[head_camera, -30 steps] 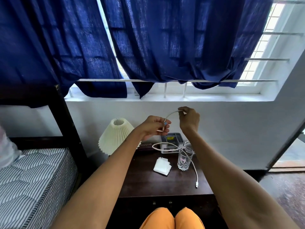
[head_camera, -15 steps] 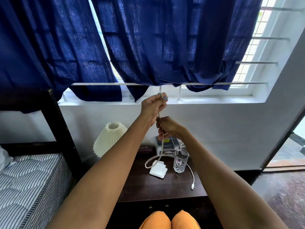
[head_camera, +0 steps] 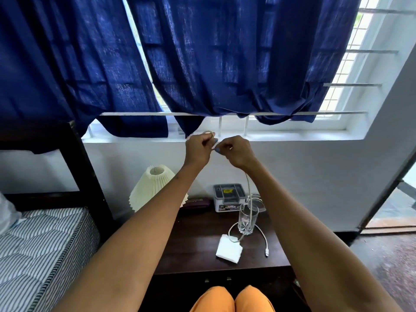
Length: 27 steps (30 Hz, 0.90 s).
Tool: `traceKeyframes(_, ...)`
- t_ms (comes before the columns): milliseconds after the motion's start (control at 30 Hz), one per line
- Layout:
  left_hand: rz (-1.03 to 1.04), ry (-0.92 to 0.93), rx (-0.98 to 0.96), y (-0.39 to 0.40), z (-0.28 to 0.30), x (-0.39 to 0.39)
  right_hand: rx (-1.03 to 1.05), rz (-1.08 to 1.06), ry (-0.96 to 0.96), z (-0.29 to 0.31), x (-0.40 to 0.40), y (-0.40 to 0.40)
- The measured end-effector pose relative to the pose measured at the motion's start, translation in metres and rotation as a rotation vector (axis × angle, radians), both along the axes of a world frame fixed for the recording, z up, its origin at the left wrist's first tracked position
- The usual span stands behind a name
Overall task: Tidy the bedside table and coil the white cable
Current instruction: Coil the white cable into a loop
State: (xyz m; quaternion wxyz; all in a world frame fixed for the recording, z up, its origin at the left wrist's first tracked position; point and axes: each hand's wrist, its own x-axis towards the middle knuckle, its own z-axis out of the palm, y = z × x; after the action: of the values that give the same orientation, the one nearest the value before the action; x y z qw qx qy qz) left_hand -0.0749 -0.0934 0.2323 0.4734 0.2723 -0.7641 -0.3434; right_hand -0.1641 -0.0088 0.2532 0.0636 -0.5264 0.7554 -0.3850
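Blue curtains (head_camera: 225,59) hang over the window sill straight ahead, and the dark table (head_camera: 202,251) sits below, by my knees. Both my hands are raised at sill height, nearly touching: my left hand (head_camera: 198,149) pinches a small loop of the white cable (head_camera: 248,192), my right hand (head_camera: 236,150) pinches the strand beside it. From my right hand the cable drops almost straight down, past the glass (head_camera: 247,220) to the table, its plug end lying near right. The slack lies below my right hand, so I judge that hand should feed it.

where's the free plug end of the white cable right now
In the head view, the cable's plug end lies on the dark bedside table toward its right edge, right of the folded white cloth and below the drinking glass.
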Motion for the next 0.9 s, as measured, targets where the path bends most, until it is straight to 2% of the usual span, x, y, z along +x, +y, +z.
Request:
traceKeyframes(100, -0.034, -0.092, -0.085, 0.0, 0.004, -0.001, -0.116, -0.042, 0.034, -0.001, -0.001, -0.003)
traceKeyframes(233, -0.099, -0.202, -0.034, -0.002, 0.009, -0.004, -0.208, -0.091, 0.09, 0.008, -0.006, -0.005)
traceKeyframes(400, -0.135, -0.18, 0.12, -0.002, 0.021, -0.005, -0.206, 0.01, 0.271, 0.025, -0.012, -0.005)
traceKeyframes(600, -0.19, -0.101, 0.426, 0.004, 0.033, -0.01, -0.246, 0.072, 0.293, 0.032, -0.02, -0.008)
traceKeyframes(667, -0.201, -0.123, 0.478, 0.006, 0.034, -0.01, -0.248, 0.075, 0.259, 0.031, -0.022, -0.01)
traceKeyframes(767, -0.278, -0.14, 0.499, 0.009, 0.034, -0.006, -0.29, -0.005, 0.091, 0.033, -0.029, -0.006)
traceKeyframes(900, -0.487, -0.02, 0.618, 0.015, 0.046, -0.002, -0.32, -0.024, -0.127, 0.038, -0.041, 0.004)
